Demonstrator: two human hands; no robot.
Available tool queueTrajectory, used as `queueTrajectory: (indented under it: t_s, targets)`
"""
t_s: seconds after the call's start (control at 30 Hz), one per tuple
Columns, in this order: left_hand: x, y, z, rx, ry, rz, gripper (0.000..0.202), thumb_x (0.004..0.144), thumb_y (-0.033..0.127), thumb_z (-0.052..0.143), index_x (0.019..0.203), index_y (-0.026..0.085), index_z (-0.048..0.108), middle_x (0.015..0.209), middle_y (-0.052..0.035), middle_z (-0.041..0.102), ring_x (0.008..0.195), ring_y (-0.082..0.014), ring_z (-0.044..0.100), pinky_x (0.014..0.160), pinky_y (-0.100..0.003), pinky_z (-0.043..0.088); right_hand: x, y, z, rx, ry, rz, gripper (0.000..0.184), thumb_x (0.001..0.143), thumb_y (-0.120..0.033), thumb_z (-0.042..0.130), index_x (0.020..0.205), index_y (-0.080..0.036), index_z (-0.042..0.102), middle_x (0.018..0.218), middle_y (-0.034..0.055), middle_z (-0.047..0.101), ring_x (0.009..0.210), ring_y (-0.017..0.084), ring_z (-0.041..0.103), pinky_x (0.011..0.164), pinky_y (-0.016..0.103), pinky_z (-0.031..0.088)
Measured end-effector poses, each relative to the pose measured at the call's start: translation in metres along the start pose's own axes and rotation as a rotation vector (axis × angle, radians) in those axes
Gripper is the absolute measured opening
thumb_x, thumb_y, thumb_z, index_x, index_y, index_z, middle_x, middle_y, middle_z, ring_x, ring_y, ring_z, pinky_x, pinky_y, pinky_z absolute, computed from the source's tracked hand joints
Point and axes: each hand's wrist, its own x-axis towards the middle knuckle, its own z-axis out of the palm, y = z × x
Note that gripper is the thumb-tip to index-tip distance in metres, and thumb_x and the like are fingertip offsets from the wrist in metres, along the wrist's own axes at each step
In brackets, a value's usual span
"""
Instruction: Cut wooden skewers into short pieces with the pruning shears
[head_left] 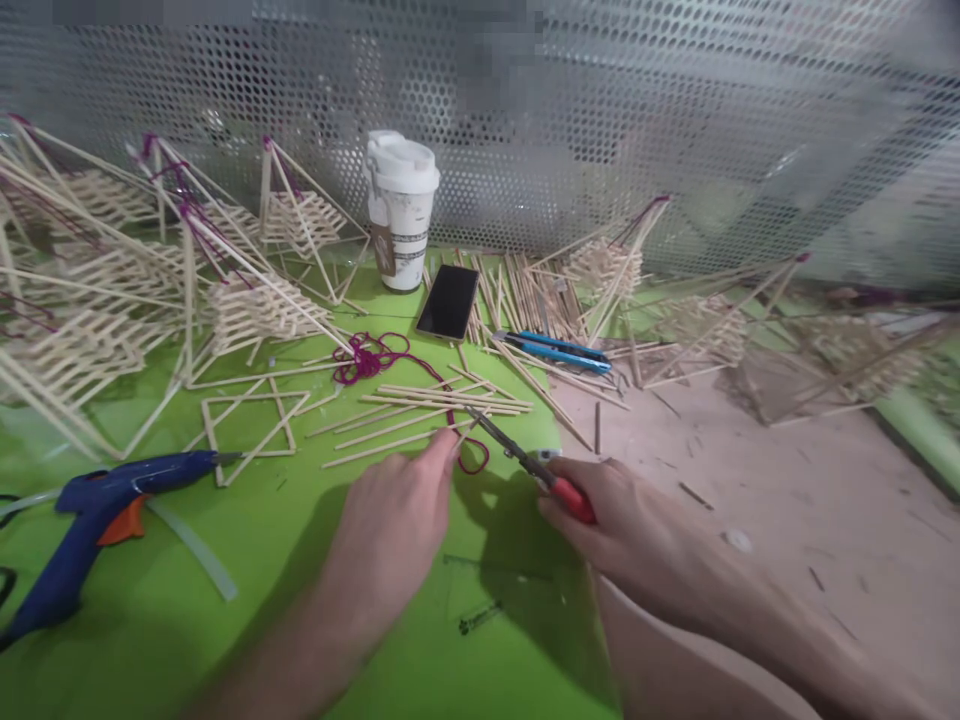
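My left hand (397,520) is closed in a pinch on a short thin wooden stick (466,432), beside a loop of dark red yarn (474,470). In my right hand (615,510) are red-handled pliers (571,498), their long narrow metal jaws pointing up and left. The jaw tips meet or overlap the end of the pinched stick; whether they grip it I cannot tell. Just beyond both hands lie several loose wooden sticks (420,398). The yarn runs back across them to a tangled yarn bundle (367,358).
A blue glue gun (112,510) lies at left, near a flat stick frame (251,425). Several stick pyramid models (262,310) crowd the left; more stand at right. Behind are a white cup (403,215), a phone (448,302), a stick pile (525,290) and a blue cutter knife (559,350).
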Motion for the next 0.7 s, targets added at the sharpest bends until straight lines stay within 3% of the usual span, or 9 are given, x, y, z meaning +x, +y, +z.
queueTrajectory:
  t_s: [0.43, 0.6, 0.7]
  targets:
    - [0.005, 0.001, 0.010, 0.051, -0.104, -0.041, 0.045, 0.110, 0.021, 0.033, 0.134, 0.020, 0.071, 0.062, -0.0055, 0.062, 0.043, -0.0173, 0.055, 0.041, -0.026, 0.036, -0.001, -0.002, -0.006, -0.045, -0.046, 0.024, 0.026, 0.099, -0.027, 0.047, 0.073, -0.023, 0.043, 0.061, -0.0032, 0.050, 0.053, 0.014, 0.045, 0.051, 0.030, 0.027]
    - [0.004, 0.006, 0.005, 0.053, -0.086, -0.067, 0.046, 0.112, 0.026, 0.031, 0.139, 0.020, 0.068, 0.057, -0.0030, 0.058, 0.040, -0.0155, 0.050, 0.039, -0.025, 0.033, -0.008, -0.005, -0.014, 0.010, -0.092, 0.094, 0.007, 0.093, -0.020, 0.050, 0.086, -0.023, 0.052, 0.075, -0.0014, 0.064, 0.064, 0.016, 0.057, 0.056, 0.029, 0.031]
    - [0.003, 0.006, 0.004, 0.018, -0.059, -0.079, 0.046, 0.112, 0.030, 0.032, 0.139, 0.020, 0.068, 0.055, -0.0020, 0.056, 0.038, -0.0151, 0.046, 0.039, -0.025, 0.030, -0.009, -0.008, -0.017, 0.067, -0.106, 0.094, 0.006, 0.091, -0.019, 0.050, 0.089, -0.022, 0.054, 0.078, -0.0011, 0.065, 0.068, 0.016, 0.059, 0.058, 0.029, 0.032]
